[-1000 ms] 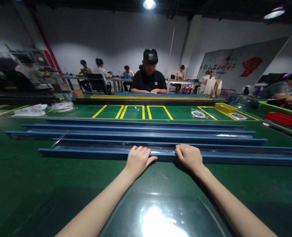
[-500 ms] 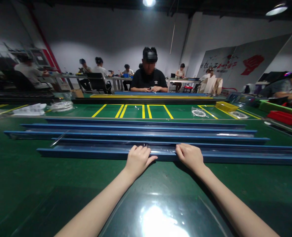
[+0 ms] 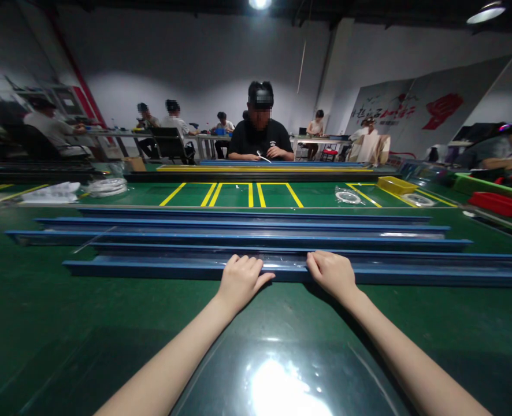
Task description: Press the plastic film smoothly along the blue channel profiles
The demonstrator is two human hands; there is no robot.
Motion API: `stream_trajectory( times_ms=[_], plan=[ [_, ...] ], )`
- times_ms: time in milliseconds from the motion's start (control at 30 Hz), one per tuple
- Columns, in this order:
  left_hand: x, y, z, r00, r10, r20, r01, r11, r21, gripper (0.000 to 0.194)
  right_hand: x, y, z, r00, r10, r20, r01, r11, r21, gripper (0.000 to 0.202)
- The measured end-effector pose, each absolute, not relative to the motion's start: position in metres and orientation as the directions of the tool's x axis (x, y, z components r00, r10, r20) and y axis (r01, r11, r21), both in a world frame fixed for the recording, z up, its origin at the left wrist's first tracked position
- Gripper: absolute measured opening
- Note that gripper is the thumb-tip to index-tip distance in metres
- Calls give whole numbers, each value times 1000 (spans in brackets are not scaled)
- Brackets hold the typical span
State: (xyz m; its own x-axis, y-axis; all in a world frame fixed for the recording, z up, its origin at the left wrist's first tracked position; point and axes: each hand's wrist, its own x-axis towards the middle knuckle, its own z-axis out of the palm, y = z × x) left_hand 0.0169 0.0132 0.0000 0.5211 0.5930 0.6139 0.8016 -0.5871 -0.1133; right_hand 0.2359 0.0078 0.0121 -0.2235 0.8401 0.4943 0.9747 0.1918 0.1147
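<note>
A long blue channel [image 3: 152, 268] lies crosswise on the green table, with a clear plastic strip [image 3: 284, 261] along its inside. My left hand [image 3: 241, 280] is over the channel's near wall, fingers curled into the trough and thumb pointing right along the wall. To its right, my right hand [image 3: 334, 273] is closed at the same wall, knuckles over the trough; its fingertips are hidden. A thin clear piece [image 3: 95, 240] sticks up at a slant near the channel's left end.
Behind lie several more blue channels [image 3: 238, 237]. Farther off are a yellow tray [image 3: 397, 186], a red tray [image 3: 501, 204], coiled white cable [image 3: 348, 197] and yellow tape lines [image 3: 251, 195]. A person in black [image 3: 260, 138] sits opposite. Clear sheet [image 3: 221, 370] covers the near table [image 3: 30, 312].
My hands keep their places on the channel. The view shifts very slightly. Across the table, the person's hands have moved apart, with a white strip raised between them.
</note>
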Motion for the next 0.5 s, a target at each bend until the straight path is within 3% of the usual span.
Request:
stream_trajectory(
  times_ms=[500],
  plan=[
    [17,14,0,530,587,612,800,-586,-131,37,236,8,13,-219,842,493,976,189,110,43]
  ],
)
